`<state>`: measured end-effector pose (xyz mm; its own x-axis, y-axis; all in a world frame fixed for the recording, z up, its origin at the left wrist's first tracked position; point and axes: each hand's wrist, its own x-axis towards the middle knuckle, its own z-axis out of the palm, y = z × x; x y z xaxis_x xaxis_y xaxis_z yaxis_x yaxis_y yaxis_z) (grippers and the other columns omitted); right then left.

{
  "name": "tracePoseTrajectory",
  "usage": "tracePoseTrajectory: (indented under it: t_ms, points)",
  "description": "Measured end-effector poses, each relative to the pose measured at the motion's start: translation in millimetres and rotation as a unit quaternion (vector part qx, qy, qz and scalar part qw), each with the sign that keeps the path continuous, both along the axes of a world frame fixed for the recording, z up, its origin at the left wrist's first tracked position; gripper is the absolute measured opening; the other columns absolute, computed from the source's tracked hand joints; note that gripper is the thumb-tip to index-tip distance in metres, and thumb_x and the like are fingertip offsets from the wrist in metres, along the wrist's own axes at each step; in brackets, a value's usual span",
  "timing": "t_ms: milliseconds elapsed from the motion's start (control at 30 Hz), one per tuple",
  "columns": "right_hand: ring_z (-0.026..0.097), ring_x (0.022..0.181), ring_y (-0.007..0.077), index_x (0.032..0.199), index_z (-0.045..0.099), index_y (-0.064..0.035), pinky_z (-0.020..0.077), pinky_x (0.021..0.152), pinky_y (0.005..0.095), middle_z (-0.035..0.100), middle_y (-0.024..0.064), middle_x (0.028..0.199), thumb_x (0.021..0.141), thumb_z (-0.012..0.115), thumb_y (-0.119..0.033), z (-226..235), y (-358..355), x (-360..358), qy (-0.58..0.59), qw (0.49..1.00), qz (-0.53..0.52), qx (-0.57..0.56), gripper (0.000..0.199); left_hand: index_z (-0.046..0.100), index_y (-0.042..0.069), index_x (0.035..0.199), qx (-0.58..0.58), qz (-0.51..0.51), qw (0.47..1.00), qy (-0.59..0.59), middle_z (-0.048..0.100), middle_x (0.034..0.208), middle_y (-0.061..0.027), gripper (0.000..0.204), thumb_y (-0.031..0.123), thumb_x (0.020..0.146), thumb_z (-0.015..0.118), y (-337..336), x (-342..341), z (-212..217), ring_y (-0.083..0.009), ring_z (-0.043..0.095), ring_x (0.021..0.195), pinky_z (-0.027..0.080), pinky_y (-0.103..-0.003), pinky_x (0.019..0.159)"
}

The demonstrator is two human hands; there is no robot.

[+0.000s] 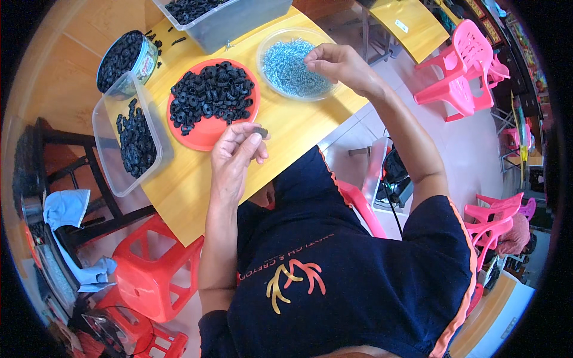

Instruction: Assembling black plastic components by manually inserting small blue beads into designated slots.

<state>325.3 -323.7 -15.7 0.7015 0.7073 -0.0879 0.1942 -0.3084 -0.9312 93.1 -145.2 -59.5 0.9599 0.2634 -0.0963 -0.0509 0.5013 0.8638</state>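
My left hand point(237, 150) is closed around a small black plastic part point(260, 131), pinched between thumb and fingers at the table's near edge. Just beyond it lies a red plate point(206, 138) heaped with black ring-like plastic parts point(212, 95). Over the right side of a clear round tub point(261, 55), my right hand point(341, 67) has its thumb and fingertips pressed together. Whatever sits in that pinch is too small to make out. Many small shiny bluish metal pieces, perhaps screws point(289, 67), fill the tub.
A clear rectangular container point(107, 146) with black parts stands at the table's left edge. Behind it is a round tub point(145, 59) of black parts, and a large grey bin point(239, 27) stands at the back. Red stools point(152, 268) and pink chairs point(456, 71) surround the yellow table point(179, 206).
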Motion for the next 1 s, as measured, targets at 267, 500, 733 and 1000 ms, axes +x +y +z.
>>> tracePoseTrajectory:
  t_ms: [267, 500, 733, 1000]
  points:
    - [0.043, 0.056, 0.0061, 0.101, 0.065, -0.0053, 0.0354, 0.051, 0.0218, 0.059, -0.0004, 0.079, 0.087, 0.068, -0.017, 5, 13, -50, 0.262, 0.953, 0.065, 0.141, 0.018, 0.058, 0.003, 0.106, -0.12, 0.028, 0.991, -0.046, 0.064, 0.094, -0.0072, 0.014, 0.007, 0.092, 0.059, -15, 16, 9, -0.0112, 0.057, 0.068, 0.043, -0.023, 0.059]
    - [0.05, 0.06, 0.0052, 0.099, 0.062, -0.0027, 0.0397, 0.053, 0.0211, 0.059, -0.0005, 0.081, 0.088, 0.066, -0.012, 15, 29, -82, 0.201, 0.966, 0.112, 0.12, 0.015, 0.059, 0.002, 0.106, -0.154, 0.034, 0.986, -0.05, 0.062, 0.089, -0.0036, 0.015, 0.007, 0.092, 0.06, -17, 12, 13, -0.0102, 0.054, 0.066, 0.04, -0.023, 0.058]
    - [0.053, 0.064, 0.0044, 0.099, 0.062, -0.0023, 0.0428, 0.054, 0.0205, 0.06, -0.0008, 0.084, 0.089, 0.064, -0.008, 22, 32, -98, 0.127, 0.98, 0.1, 0.116, 0.012, 0.059, 0.002, 0.105, -0.173, 0.056, 0.982, -0.053, 0.063, 0.09, -0.0041, 0.014, 0.006, 0.092, 0.06, -14, 5, 8, -0.0108, 0.054, 0.066, 0.04, -0.023, 0.058]
    - [0.055, 0.071, 0.0049, 0.098, 0.06, -0.0019, 0.0444, 0.059, 0.0198, 0.06, 0.0006, 0.086, 0.09, 0.062, -0.007, 23, 34, -112, 0.027, 0.991, 0.108, 0.07, 0.009, 0.059, 0.004, 0.104, -0.169, 0.049, 0.982, -0.066, 0.063, 0.089, -0.0047, 0.014, 0.006, 0.09, 0.061, -14, -7, 8, -0.0113, 0.056, 0.067, 0.042, -0.024, 0.057]
